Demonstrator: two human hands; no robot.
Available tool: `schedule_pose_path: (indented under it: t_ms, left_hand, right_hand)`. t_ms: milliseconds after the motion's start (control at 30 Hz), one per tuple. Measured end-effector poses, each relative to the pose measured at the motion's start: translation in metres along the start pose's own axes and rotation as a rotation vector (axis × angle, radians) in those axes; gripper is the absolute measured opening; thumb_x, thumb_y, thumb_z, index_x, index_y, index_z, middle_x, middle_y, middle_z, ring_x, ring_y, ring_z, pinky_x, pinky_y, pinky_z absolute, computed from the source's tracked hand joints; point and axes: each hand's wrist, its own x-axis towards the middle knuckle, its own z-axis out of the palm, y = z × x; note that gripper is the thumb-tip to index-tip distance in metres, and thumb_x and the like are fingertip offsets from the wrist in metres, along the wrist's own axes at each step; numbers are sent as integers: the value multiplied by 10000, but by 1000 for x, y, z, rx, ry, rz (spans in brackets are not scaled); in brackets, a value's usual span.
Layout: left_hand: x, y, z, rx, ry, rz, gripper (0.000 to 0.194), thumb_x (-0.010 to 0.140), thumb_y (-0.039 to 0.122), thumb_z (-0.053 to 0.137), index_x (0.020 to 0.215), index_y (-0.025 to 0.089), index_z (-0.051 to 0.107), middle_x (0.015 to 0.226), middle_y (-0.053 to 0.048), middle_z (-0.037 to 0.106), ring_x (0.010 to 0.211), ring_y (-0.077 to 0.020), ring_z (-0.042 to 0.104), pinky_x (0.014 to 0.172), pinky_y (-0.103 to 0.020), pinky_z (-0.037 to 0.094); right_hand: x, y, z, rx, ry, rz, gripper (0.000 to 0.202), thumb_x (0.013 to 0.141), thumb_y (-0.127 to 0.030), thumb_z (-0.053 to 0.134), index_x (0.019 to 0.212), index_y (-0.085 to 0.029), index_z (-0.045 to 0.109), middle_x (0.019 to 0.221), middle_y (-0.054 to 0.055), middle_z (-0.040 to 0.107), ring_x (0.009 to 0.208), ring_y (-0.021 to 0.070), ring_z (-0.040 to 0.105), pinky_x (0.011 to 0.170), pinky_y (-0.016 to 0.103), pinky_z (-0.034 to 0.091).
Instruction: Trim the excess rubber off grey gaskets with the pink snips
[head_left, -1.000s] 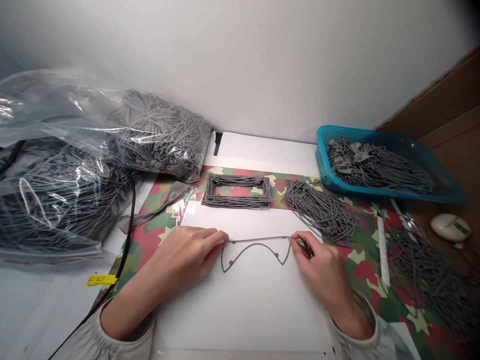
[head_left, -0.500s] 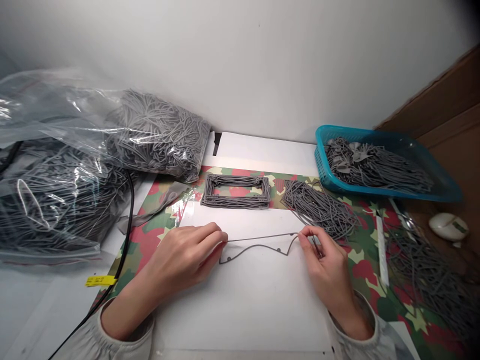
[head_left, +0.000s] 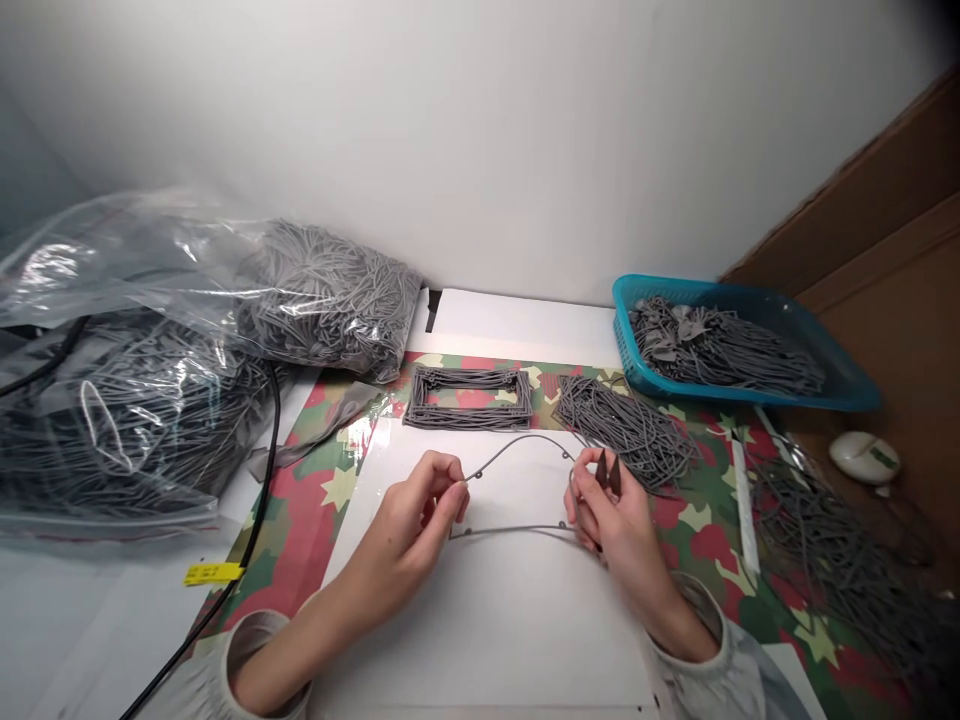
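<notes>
A thin grey rubber loop [head_left: 517, 527] with small tabs is stretched between both hands above the white sheet. My left hand [head_left: 422, 515] pinches its left end between thumb and fingers. On the right, my right hand [head_left: 611, 510] is closed on the loop's other end, and dark pointed tips of a small tool [head_left: 608, 472] stick up between its fingers. Beyond the hands, several grey loops form a neat rectangular stack [head_left: 471, 420]. To its right is a loose pile of grey loops [head_left: 626, 430].
Clear bags of grey strands [head_left: 330, 300] stand at the left, beside a black cable [head_left: 264, 490] with a yellow label. A blue basket [head_left: 750, 395] of strands is at the back right. A white mouse [head_left: 864, 458] and another strand pile [head_left: 832, 550] lie at the right.
The loop has been turned over, so its wavy side now faces away from me. The tool tips now show above my right hand. The view has shifted slightly.
</notes>
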Motion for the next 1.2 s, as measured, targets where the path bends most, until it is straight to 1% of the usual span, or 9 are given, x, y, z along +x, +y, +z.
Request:
schedule_pose_path:
  t_ms: [133, 200, 267, 367, 467, 600, 800, 1033, 1200]
  left_hand:
    - [19, 1, -3, 69, 150, -113, 148, 1004, 295, 211, 921, 246, 324, 569, 84, 363, 472, -109, 410, 434, -171, 359]
    - [36, -3, -11, 152, 224, -171, 145, 1002, 296, 204, 957, 239, 329, 589, 74, 390, 489, -118, 439, 461, -186, 374]
    - [55, -6, -20, 271, 266, -230, 143, 1000, 278, 235, 997, 220, 366, 603, 59, 453, 499, -128, 479, 493, -210, 387]
    - [77, -10, -29, 483, 268, -320, 184, 999, 262, 321, 1078, 176, 462, 632, 29, 536, 536, -148, 543, 560, -262, 432]
    - [89, -13, -31, 667, 205, -392, 230, 987, 307, 439, 1104, 141, 547, 765, -5, 610, 635, -141, 600, 643, -309, 511]
    - [91, -16, -29, 819, 89, -443, 282, 950, 338, 539, 1146, 138, 569, 972, -50, 648, 791, -157, 645, 721, -345, 560]
    - [90, -18, -31, 924, -20, -470, 294, 944, 321, 552, 1177, 141, 561, 1040, -68, 645, 850, -173, 651, 744, -359, 569]
    - [88, -20, -33, 957, -14, -468, 310, 949, 335, 543, 1192, 143, 553, 1028, -66, 647, 833, -170, 653, 730, -353, 570]
    - [86, -18, -38, 957, 48, -427, 319, 966, 373, 503, 1170, 135, 562, 954, -54, 663, 773, -158, 654, 715, -347, 560]
  right_hand:
    - [15, -18, 15, -16, 40, -40, 262, 911, -474, 477, 852, -224, 422, 506, -117, 374, 350, 44, 247, 318, 162, 234]
    - [31, -26, 23, -56, 83, -78, 241, 942, -436, 456, 855, -212, 440, 558, -107, 377, 371, 38, 291, 348, 158, 283]
    - [52, -31, 32, -125, 118, -106, 212, 976, -380, 443, 918, -182, 494, 634, -80, 450, 422, 43, 385, 398, 168, 362]
    - [83, -35, 44, -287, 141, -123, 233, 964, -357, 521, 1027, -140, 579, 816, -8, 598, 594, 86, 559, 535, 232, 494]
    - [101, -37, 51, -481, 152, -130, 250, 946, -341, 558, 1097, -145, 595, 983, 41, 642, 780, 142, 633, 689, 321, 551]
    - [105, -38, 54, -714, 146, -134, 269, 945, -335, 559, 1145, -156, 589, 1074, 62, 638, 892, 177, 640, 775, 376, 550]
    - [104, -36, 52, -928, 77, -139, 274, 943, -334, 563, 1155, -163, 588, 1090, 64, 636, 907, 181, 641, 788, 381, 549]
    - [104, -46, 46, -975, 53, -136, 276, 949, -346, 553, 1153, -163, 587, 1068, 61, 640, 877, 171, 643, 764, 365, 553]
    - [111, -64, 11, -971, 78, -107, 276, 956, -364, 535, 1141, -167, 592, 1069, 62, 642, 861, 162, 641, 758, 356, 553]
